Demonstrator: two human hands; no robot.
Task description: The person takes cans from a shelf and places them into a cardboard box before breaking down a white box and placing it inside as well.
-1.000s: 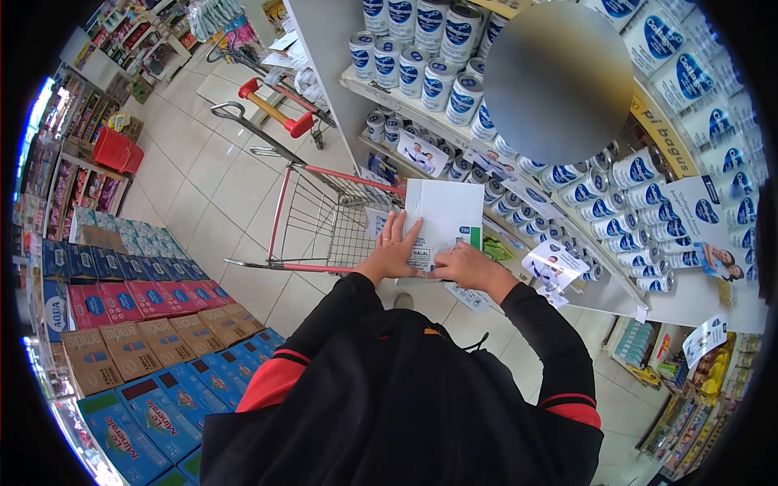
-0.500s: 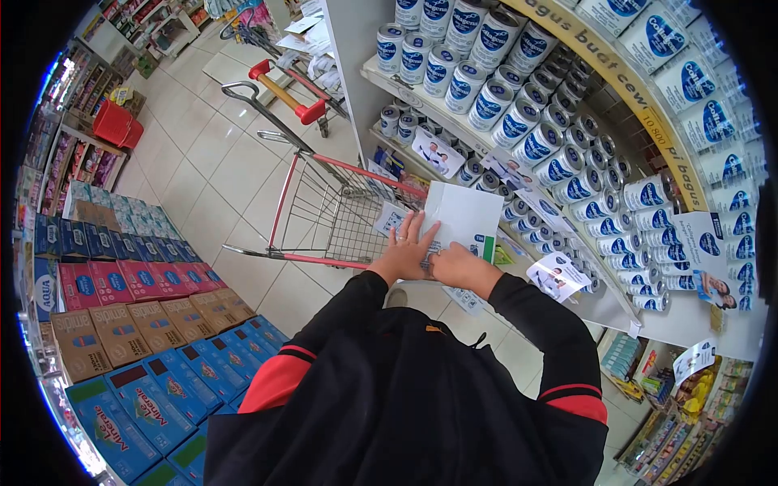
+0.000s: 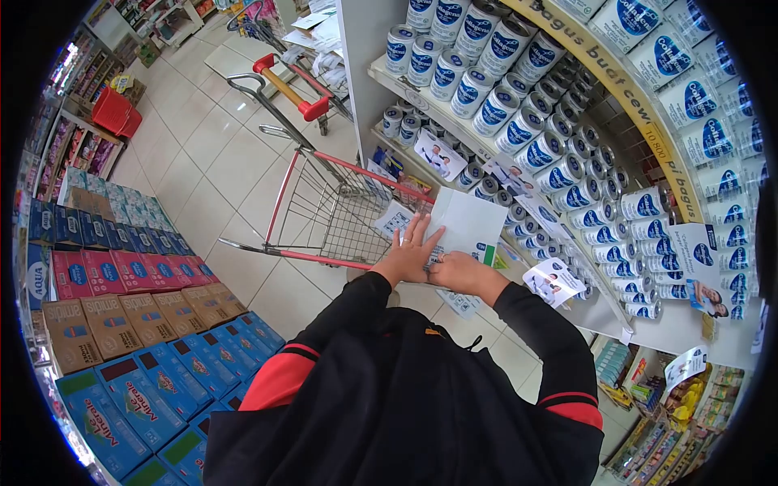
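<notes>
A white carton (image 3: 466, 219) with green and blue print along its near edge is over the right side of the shopping cart (image 3: 336, 215). My left hand (image 3: 408, 253) lies on the carton's left part, its fingers spread and stretched out. At the near edge, my right hand (image 3: 466, 274) has its fingers curled in against the carton, and the fingertips are partly hidden. The two hands nearly meet there. A printed sheet (image 3: 395, 219) shows beside the carton, in the cart.
On the right, shelves carry rows of white and blue cans (image 3: 519, 130), with leaflets (image 3: 553, 282) sticking out. Stacked blue water cartons (image 3: 154, 393) and brown cartons (image 3: 126, 328) line the left. A red basket (image 3: 116, 113) stands farther off. Behind the cart is a red-and-yellow handle (image 3: 290, 87).
The view has shifted slightly. My left hand's fingers have spread a little more on the carton, and my right hand stays curled at its near edge.
</notes>
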